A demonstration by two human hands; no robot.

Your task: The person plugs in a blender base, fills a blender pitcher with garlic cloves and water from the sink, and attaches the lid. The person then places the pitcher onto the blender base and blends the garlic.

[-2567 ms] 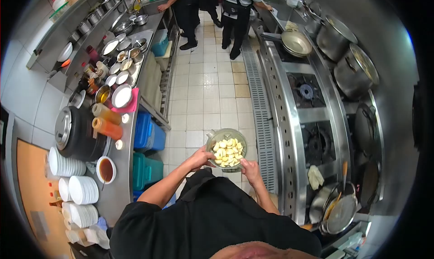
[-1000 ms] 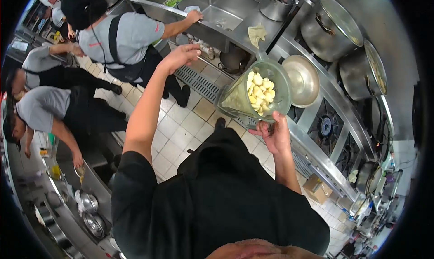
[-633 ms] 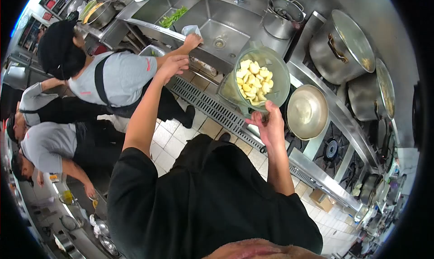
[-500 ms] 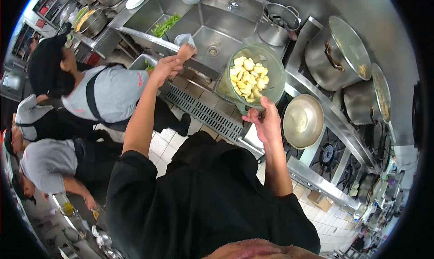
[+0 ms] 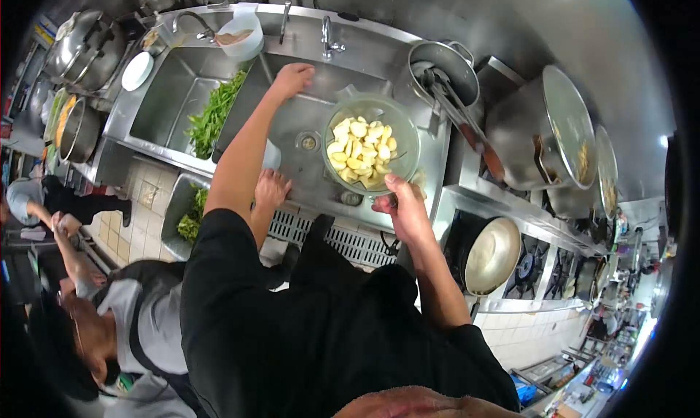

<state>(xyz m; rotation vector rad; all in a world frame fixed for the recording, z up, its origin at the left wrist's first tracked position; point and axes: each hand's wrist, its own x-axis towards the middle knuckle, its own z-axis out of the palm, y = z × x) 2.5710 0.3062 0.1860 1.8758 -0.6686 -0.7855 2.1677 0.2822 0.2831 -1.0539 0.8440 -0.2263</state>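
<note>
Head view, right hand [image 5: 405, 209] pinching a jug [image 5: 409, 142] of pale cloves [image 5: 360, 147], left hand [image 5: 292, 80] above the sink [image 5: 305, 113], fingers loosely bent

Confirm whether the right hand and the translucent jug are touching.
Touching: the head view shows the right hand gripping the translucent jug, thumb over its near rim.

From one head-worn wide-angle camera, we look forward and steeply down, close above a round, translucent greenish pitcher [image 5: 407, 135], facing a double-basin stainless-steel sink [image 5: 297, 120].
</note>
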